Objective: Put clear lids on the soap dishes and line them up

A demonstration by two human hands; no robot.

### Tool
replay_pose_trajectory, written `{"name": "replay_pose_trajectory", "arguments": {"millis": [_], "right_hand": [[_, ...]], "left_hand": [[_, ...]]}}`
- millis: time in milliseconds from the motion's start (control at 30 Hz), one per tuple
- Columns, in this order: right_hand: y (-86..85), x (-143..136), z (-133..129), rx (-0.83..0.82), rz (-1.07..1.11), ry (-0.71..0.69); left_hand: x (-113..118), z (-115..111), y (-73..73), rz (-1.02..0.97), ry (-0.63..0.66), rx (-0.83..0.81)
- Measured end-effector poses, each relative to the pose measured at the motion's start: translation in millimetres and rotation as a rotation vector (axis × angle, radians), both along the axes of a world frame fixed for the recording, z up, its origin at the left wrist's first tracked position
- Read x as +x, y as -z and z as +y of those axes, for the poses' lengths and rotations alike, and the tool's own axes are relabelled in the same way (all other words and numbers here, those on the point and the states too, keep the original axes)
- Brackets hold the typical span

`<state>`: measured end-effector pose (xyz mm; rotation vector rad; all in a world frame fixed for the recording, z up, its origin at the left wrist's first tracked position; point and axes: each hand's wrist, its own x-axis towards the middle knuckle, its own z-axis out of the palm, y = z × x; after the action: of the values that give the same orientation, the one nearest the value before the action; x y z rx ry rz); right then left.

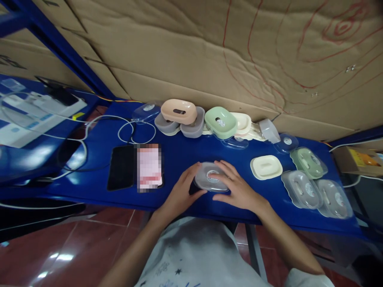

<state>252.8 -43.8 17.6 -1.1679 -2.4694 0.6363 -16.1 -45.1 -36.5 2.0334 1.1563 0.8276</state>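
Observation:
A grey soap box (206, 181) with a clear lid and a round sticker sits low over the front of the blue table, between my two hands. My left hand (186, 184) grips its left end, thumb along the near side. From the right, my right hand (236, 185) holds the box; one fingertip presses on the lid by the sticker, the others curl over the far right edge, and the thumb lies at the near side. To the right of my right hand lies a cream soap dish part (266, 167). The underside of the grey soap box is hidden.
Lidded soap boxes, green (308, 162) and grey (302, 189), lie at the right. Along the cardboard wall stand a peach dish (178, 111), a green dish (220, 122) and clear lids (146, 113). A black tablet (120, 167), a blurred-out item (149, 167) and cables (86, 147) occupy the left.

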Motion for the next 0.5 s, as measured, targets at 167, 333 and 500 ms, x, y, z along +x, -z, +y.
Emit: {"name": "replay_pose_trajectory", "arguments": {"millis": [167,333,500], "right_hand": [[17.5,-1.2,-2.8,0.127,-0.040,0.020],[10.1,12.8,-15.9,0.179,0.075,0.096],[-10.2,56.7,-70.8,0.345,0.141,0.537]], "left_hand": [[-0.9,-0.4,-1.8,0.007,0.025,-0.003],[-1.2,-3.4,-10.1,0.011,0.103,-0.013],[-1.5,-4.3,-19.5,0.038,0.088,-0.041]]}}
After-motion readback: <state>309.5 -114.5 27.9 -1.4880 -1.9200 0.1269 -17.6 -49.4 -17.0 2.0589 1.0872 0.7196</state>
